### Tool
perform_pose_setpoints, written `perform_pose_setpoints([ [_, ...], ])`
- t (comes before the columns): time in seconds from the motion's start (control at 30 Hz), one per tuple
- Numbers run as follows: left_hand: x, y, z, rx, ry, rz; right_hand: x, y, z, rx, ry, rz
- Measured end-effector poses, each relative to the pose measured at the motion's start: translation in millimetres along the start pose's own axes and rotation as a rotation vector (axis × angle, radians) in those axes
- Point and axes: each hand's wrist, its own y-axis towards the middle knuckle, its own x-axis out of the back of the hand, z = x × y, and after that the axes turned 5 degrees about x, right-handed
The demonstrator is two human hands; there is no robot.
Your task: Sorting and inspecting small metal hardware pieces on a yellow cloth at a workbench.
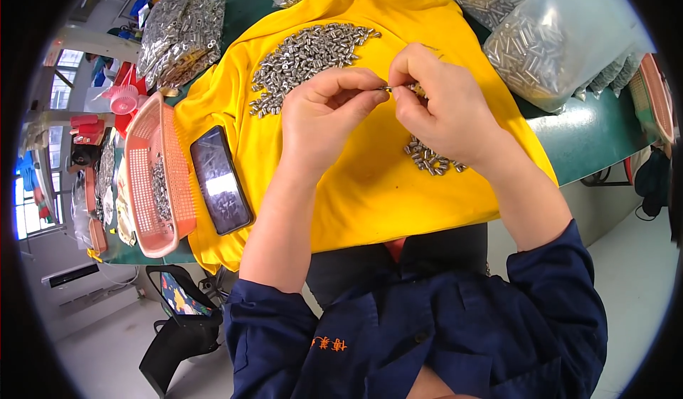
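Note:
Over the yellow cloth (370, 192), my left hand (320, 118) and my right hand (452, 107) meet fingertip to fingertip. Between them is a small metal part (388, 88), pinched by thumb and forefinger on each side. Most of it is hidden by the fingers, so I cannot tell whether it is one piece or two. Beyond my left hand spreads a large pile of short silvery metal cylinders (306, 56). A smaller heap of similar cylinders (429, 160) lies below my right hand, partly covered by it.
A dark phone (222, 182) lies left of my left forearm. Next to it stands a pink plastic basket (183, 207) with metal parts inside. Clear bags of metal pieces sit at the far left (181, 32) and far right (530, 57) on the green table (594, 143).

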Motion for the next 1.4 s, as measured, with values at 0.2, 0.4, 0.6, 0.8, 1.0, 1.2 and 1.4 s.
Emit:
perform_pose_setpoints([
  [0.2, 1, -2, 0, -0.040, 0.059, -0.008, -3, 1, 0, 0.048, -0.037, -0.013],
  [0.4, -1, -3, 1, -0.074, 0.092, -0.043, -6, 0, 0, 0.059, -0.038, -0.012],
  [0.6, -5, 1, -4, -0.376, 0.653, -0.072, -7, 1, -1, 0.050, -0.103, 0.008],
  [0.8, 23, 7, 2, -0.184, 0.715, -0.230, 5, 2, -1, 0.002, -0.129, -0.126],
  [1.0, 19, 6, 7, -0.124, 0.001, -0.058, 1, 2, -3, -0.029, 0.046, -0.058],
  [1.2, 13, 4, 10, 0.203, -0.591, 0.110, 1, 2, -1, -0.026, 0.202, -0.070],
  [1.4, 8, 3, 11, 0.205, -0.613, 0.148, 1, 3, 0, -0.051, 0.280, -0.039],
])
